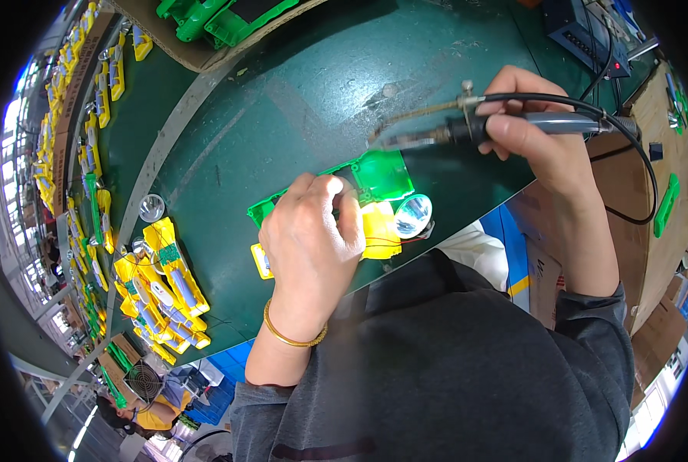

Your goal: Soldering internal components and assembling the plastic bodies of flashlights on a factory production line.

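With the left hand [309, 231] bent over a green housing half [384, 173] and a yellow lamp housing [380, 231], covering parts of each; cannot tell any grasp under the palm. With the right hand [540, 131], gripping a soldering iron [444, 135], pointed near the green half's far edge. At the near edge of the green table [321, 100], yellow beside green, with a silver reflector [413, 215] at the yellow right end. Around the right forearm, a looping black cable [655, 181]; beyond, a blue power unit [579, 38]. Leftward, a loose reflector cup [151, 208] near heaped yellow housings [159, 296]. At the far side, a cardboard box [201, 60] of green plastic shells [220, 23].
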Demonstrator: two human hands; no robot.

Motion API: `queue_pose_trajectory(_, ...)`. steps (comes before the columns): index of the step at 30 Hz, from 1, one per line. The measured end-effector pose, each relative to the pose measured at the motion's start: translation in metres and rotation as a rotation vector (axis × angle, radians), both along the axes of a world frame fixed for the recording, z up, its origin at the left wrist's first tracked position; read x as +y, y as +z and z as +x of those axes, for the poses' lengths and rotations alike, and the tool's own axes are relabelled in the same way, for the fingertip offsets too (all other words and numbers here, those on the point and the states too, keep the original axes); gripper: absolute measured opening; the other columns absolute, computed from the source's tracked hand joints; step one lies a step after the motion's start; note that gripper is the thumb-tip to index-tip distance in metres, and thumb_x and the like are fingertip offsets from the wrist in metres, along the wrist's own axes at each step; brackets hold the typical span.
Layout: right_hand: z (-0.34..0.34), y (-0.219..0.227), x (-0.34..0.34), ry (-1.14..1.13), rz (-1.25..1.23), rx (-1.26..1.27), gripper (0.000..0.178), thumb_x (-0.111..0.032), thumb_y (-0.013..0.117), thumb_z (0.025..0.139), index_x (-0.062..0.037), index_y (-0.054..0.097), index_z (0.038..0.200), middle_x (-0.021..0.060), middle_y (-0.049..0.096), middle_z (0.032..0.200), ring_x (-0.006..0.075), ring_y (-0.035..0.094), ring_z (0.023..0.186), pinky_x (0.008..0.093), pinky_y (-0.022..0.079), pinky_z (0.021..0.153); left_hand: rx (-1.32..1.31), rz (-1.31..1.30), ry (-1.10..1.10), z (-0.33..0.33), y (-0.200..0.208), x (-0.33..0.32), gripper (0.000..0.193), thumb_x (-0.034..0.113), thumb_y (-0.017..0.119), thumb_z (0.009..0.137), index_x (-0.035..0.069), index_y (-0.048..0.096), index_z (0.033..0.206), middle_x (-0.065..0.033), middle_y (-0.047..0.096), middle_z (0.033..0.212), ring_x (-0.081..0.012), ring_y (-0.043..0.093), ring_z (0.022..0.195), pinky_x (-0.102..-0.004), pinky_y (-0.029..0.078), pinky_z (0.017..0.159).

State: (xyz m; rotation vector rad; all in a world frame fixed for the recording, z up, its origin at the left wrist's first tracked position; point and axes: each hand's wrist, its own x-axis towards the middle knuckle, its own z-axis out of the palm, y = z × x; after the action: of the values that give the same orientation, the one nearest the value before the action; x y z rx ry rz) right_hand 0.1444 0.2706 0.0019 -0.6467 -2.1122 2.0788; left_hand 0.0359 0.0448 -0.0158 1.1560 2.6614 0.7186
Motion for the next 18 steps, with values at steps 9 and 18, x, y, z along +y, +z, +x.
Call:
queue_pose_trajectory(9,0.063,0.020,0.007,-0.420,-0.112,0.237,0.024,-0.021,0.059,0.086,0.0015,0.058,0.095,0.0066,0.058,0.084,0.0128,0.059,0.072,0.0222,0.047,0.062,0.000,-0.012,0.021,0.003,0.005,-0.001,0.005,0.007,0.060,0.075,0.004,0.061,0.072,-0.0124,0.056,0.069,-0.0318,0.058,0.061,-0.0399,0.045,0.054)
queue_pose_trajectory(18,0.006,-0.046,-0.083,-0.511,-0.629,0.489,0.020,-0.021,0.051,0.090,-0.0022,0.052,0.097,0.0104,0.060,0.090,0.0173,0.055,0.082,0.0344,0.042,0.084,-0.001,-0.032,0.021,0.007,0.009,-0.002,0.007,0.009,0.059,0.075,0.003,0.060,0.071,-0.0136,0.056,0.069,-0.0334,0.057,0.062,-0.0421,0.045,0.056)
